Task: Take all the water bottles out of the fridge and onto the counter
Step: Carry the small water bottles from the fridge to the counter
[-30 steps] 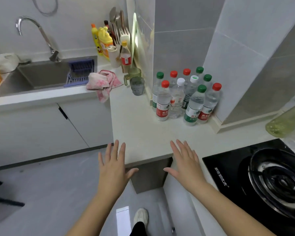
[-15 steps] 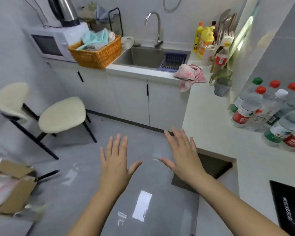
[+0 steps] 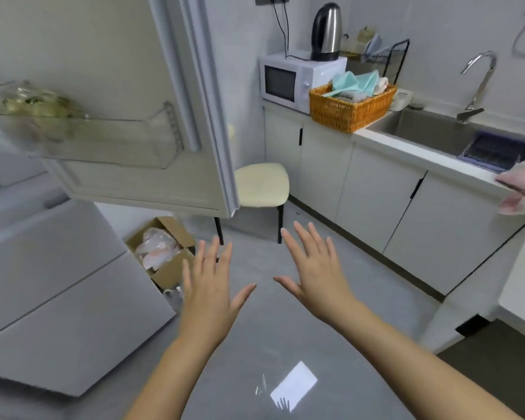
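- Grey glossy floor (image 3: 285, 344) fills the middle of a small kitchen, with both hands held out over it, touching nothing.
- The left hand (image 3: 209, 286) is spread flat, palm down, fingers straight and empty.
- The right hand (image 3: 312, 274) is the same: fingers fanned, thumb out, nothing in it. Both look free to take hold of the next load.
- The white fridge door (image 3: 128, 71) stands swung open at upper left, presumably to give a way in. Its clear plastic door shelf (image 3: 103, 140) holds something pale green and blurred. I cannot tell what it is.
- Below it the white lower fridge front (image 3: 58, 283) is closed.
- No water bottle shows in this view. The fridge's inner shelves are out of frame, so I cannot tell if any wait inside.
- The white counter (image 3: 431, 157) runs along the right, beside a steel sink (image 3: 437, 131).
- On that counter stand a white microwave (image 3: 300, 80) with a steel kettle (image 3: 326, 31) on top, and an orange woven basket (image 3: 346, 112) just beside it.
- A cream-cushioned chair (image 3: 261, 184) and an open cardboard box (image 3: 161, 250) sit on the floor near the door. Both are things to step around.
- As a judgement, the person is turned toward the fridge between trips.
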`<state>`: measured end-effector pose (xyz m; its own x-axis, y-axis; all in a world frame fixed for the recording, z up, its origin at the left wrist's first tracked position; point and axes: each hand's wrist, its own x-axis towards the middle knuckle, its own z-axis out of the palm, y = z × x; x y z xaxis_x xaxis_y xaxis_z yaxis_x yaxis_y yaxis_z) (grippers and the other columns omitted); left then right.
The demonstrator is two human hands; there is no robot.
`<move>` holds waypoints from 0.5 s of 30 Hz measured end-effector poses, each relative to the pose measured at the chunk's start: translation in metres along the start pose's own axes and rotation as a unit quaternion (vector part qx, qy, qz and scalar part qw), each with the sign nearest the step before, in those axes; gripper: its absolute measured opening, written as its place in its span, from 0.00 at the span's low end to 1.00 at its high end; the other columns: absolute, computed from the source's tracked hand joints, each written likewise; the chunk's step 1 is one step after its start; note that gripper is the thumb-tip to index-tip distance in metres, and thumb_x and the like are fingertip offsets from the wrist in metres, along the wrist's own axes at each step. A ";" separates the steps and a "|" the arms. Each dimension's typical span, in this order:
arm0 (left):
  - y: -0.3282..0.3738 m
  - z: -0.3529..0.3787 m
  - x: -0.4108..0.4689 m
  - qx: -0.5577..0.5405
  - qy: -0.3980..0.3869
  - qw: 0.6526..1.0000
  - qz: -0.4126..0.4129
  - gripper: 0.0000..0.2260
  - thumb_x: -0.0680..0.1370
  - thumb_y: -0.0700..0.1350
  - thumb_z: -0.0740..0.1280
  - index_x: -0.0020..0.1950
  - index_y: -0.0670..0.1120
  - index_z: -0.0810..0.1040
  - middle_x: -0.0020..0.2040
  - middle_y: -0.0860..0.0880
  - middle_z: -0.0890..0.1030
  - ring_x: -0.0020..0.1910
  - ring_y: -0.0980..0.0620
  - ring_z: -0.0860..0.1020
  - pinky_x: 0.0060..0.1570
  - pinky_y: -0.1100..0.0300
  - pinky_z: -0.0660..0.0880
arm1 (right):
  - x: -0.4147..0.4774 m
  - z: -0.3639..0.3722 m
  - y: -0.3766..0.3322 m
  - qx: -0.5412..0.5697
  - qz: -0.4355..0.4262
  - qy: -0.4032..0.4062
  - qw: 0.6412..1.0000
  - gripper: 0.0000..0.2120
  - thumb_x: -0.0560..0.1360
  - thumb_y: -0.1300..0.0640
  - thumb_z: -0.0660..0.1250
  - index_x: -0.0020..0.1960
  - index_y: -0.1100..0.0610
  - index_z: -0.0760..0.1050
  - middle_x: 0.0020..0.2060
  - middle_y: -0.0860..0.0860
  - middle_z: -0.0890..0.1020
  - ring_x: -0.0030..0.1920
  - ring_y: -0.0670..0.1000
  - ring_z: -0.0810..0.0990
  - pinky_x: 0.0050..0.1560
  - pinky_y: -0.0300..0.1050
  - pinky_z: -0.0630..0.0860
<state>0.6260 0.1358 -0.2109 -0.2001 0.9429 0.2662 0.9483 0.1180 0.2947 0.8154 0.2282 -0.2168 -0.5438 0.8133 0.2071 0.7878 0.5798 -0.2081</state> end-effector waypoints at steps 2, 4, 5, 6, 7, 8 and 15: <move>-0.045 -0.023 -0.010 0.006 0.016 1.000 -0.019 0.36 0.76 0.63 0.61 0.79 0.47 0.57 0.80 0.47 0.53 0.79 0.46 0.45 0.75 0.43 0.46 | 0.017 0.015 -0.046 0.001 -0.017 -0.006 1.000 0.39 0.78 0.35 0.57 0.80 0.48 0.42 0.80 0.52 0.46 0.80 0.56 0.41 0.77 0.60 0.45; -0.086 -0.042 -0.019 0.015 0.022 0.999 -0.041 0.36 0.76 0.63 0.60 0.79 0.47 0.55 0.80 0.48 0.50 0.79 0.48 0.43 0.75 0.45 0.43 | 0.033 0.028 -0.090 0.001 -0.038 -0.009 0.999 0.39 0.78 0.35 0.56 0.80 0.47 0.41 0.80 0.51 0.46 0.80 0.56 0.40 0.77 0.59 0.45; -0.105 -0.051 -0.024 0.017 0.024 0.998 -0.052 0.36 0.77 0.63 0.60 0.79 0.48 0.54 0.80 0.49 0.49 0.79 0.49 0.41 0.75 0.46 0.41 | 0.040 0.033 -0.111 0.001 -0.049 -0.011 0.999 0.39 0.78 0.34 0.56 0.80 0.47 0.41 0.80 0.51 0.46 0.80 0.56 0.41 0.77 0.59 0.45; -0.123 -0.059 -0.028 0.018 0.027 0.998 -0.063 0.36 0.77 0.63 0.60 0.79 0.49 0.53 0.80 0.49 0.48 0.79 0.49 0.40 0.75 0.46 0.41 | 0.046 0.037 -0.130 0.004 -0.059 -0.011 0.998 0.39 0.78 0.34 0.55 0.80 0.47 0.41 0.80 0.51 0.46 0.80 0.56 0.41 0.77 0.59 0.45; -0.139 -0.068 -0.032 0.017 0.034 0.997 -0.072 0.36 0.77 0.63 0.61 0.80 0.49 0.53 0.80 0.49 0.48 0.79 0.50 0.40 0.75 0.46 0.41 | 0.052 0.040 -0.149 0.008 -0.069 -0.009 0.998 0.38 0.78 0.34 0.55 0.80 0.47 0.41 0.80 0.51 0.47 0.80 0.56 0.41 0.77 0.59 0.45; -0.154 -0.077 -0.034 0.015 0.044 0.996 -0.080 0.36 0.77 0.62 0.62 0.80 0.48 0.54 0.80 0.49 0.48 0.79 0.49 0.41 0.76 0.46 0.41 | 0.059 0.042 -0.166 0.011 -0.082 -0.006 0.997 0.38 0.78 0.34 0.54 0.80 0.47 0.42 0.80 0.51 0.47 0.80 0.56 0.42 0.77 0.59 0.45; -0.242 -0.121 -0.050 0.034 0.085 0.985 -0.149 0.36 0.77 0.63 0.61 0.79 0.47 0.55 0.80 0.48 0.51 0.79 0.48 0.43 0.76 0.45 0.43 | 0.109 0.059 -0.261 0.002 -0.155 -0.020 0.988 0.38 0.79 0.35 0.53 0.79 0.46 0.37 0.80 0.49 0.43 0.79 0.54 0.38 0.77 0.56 0.40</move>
<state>0.3767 0.0223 -0.1845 -0.5054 0.7978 0.3288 0.8541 0.4086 0.3218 0.5341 0.1684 -0.1964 -0.7695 0.5979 0.2243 0.5808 0.8013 -0.1437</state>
